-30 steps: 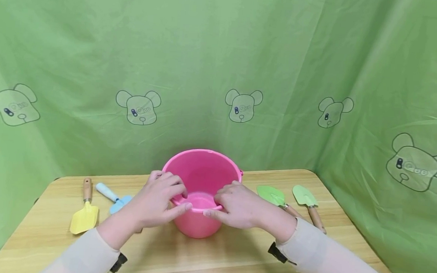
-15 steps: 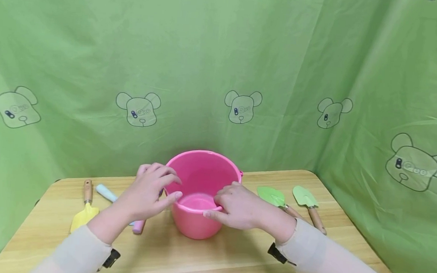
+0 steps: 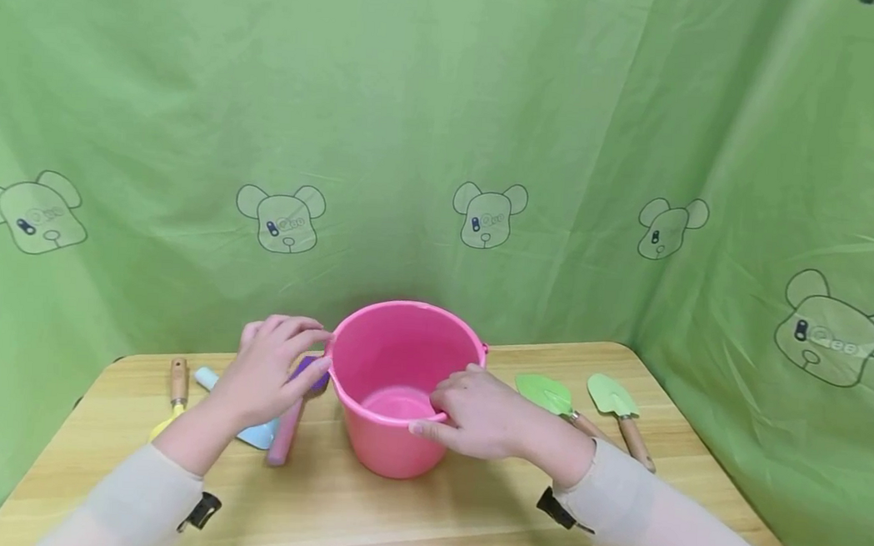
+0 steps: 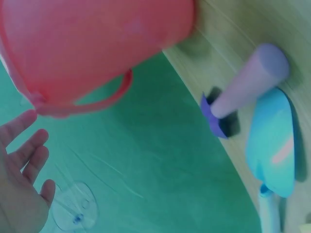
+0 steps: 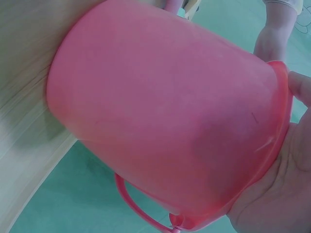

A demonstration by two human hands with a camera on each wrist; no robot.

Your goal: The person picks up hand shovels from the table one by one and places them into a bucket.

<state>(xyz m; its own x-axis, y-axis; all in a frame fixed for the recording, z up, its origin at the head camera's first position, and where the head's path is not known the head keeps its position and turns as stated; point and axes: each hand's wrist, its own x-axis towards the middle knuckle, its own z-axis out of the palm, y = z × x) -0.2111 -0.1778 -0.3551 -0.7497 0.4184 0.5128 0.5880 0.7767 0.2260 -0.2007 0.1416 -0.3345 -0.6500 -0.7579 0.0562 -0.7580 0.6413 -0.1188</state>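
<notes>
Gripping the near right rim of a round pink plastic bucket [image 3: 396, 448] with the right hand [image 3: 479, 413], thumb at the edge and fingers curled over inside. Holding the left hand [image 3: 269, 370] loosely spread by the left rim, with fingertip contact hard to confirm. With the bucket upright on a pale wood-grain table [image 3: 377, 520], between a purple-bladed, lilac-handled shovel [image 3: 287, 432] and a wooden-handled, leaf-shaped bright green trowel [image 3: 546, 392].
</notes>
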